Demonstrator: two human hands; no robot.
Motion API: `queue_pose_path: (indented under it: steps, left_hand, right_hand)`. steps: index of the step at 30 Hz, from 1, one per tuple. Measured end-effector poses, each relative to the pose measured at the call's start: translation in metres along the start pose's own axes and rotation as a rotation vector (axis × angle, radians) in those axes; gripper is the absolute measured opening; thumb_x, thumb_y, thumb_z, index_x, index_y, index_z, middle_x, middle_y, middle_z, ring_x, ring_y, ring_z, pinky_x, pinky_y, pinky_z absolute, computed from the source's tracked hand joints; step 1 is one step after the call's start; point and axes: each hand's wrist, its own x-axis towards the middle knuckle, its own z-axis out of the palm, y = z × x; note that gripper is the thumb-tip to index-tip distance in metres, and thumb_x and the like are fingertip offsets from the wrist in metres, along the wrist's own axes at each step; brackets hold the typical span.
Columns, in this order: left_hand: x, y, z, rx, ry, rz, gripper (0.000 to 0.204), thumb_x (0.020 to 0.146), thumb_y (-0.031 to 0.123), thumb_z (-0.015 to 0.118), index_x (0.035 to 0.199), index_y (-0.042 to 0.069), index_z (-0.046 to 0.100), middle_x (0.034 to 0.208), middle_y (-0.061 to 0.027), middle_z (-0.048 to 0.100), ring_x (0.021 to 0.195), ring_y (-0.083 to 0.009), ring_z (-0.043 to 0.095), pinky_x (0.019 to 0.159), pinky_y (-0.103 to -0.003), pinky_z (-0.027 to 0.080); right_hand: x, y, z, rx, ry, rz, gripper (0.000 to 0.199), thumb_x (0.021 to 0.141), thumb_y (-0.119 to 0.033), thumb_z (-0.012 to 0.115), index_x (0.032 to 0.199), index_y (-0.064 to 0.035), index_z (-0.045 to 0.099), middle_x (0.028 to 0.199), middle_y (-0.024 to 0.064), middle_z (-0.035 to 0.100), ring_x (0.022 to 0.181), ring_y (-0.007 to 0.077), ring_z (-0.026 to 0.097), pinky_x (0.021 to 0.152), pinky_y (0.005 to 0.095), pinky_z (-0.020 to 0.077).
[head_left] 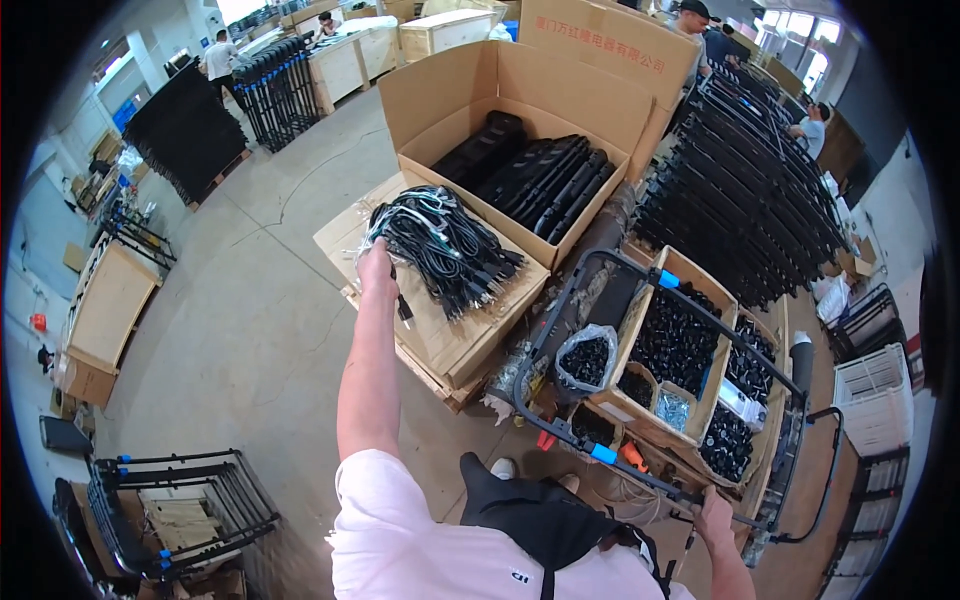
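My left hand reaches out to a pile of black cables with pale wire ends, lying on a flat cardboard surface. Its fingers are closed at the pile's left edge, apparently on a cable; a black cable end hangs just beside the hand. Low on the right, my right hand grips the near tube of a black tubular frame with blue clips. The frame leans over a wooden tray of small black parts.
Behind the cables stands an open carton holding long black plastic parts. Stacked black frames fill the right side. A plastic bag of black parts and an orange-handled tool are near the tray. More frames stand lower left.
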Motion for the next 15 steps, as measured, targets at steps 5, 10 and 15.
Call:
queue_pose_path:
  steps: [5, 10, 15]
  left_hand:
    - [-0.041, 0.028, 0.037, 0.17, -0.037, 0.217, 0.028, 0.098, 0.017, 0.068, 0.115, -0.005, 0.066, 0.087, -0.0046, 0.067, 0.071, -0.014, 0.06, 0.064, -0.031, 0.05]
    - [-0.06, 0.07, 0.05, 0.406, -0.014, 0.395, 0.03, 0.097, 0.018, 0.068, 0.117, -0.005, 0.064, 0.084, -0.0052, 0.067, 0.069, -0.0124, 0.061, 0.062, -0.03, 0.05]
    - [-0.041, 0.113, 0.044, 0.351, -0.076, 0.414, 0.031, 0.096, 0.019, 0.068, 0.114, -0.006, 0.064, 0.085, -0.0074, 0.068, 0.066, -0.0137, 0.06, 0.059, -0.033, 0.05]
  right_hand:
    - [-0.005, -0.008, -0.018, -0.047, -0.141, 0.18, 0.042, 0.088, -0.025, 0.076, 0.114, 0.0027, 0.057, 0.095, 0.0262, 0.072, 0.093, 0.0446, 0.071, 0.082, 0.0525, 0.0563]
    - [-0.006, 0.0, -0.002, -0.031, -0.052, 0.118, 0.039, 0.089, -0.025, 0.076, 0.112, 0.0011, 0.058, 0.096, 0.0252, 0.072, 0.092, 0.0435, 0.071, 0.082, 0.0527, 0.0563]
    - [-0.003, -0.001, -0.002, -0.004, -0.015, 0.056, 0.033, 0.09, -0.024, 0.072, 0.107, -0.0013, 0.057, 0.096, 0.0246, 0.071, 0.092, 0.0434, 0.07, 0.084, 0.0529, 0.0553]
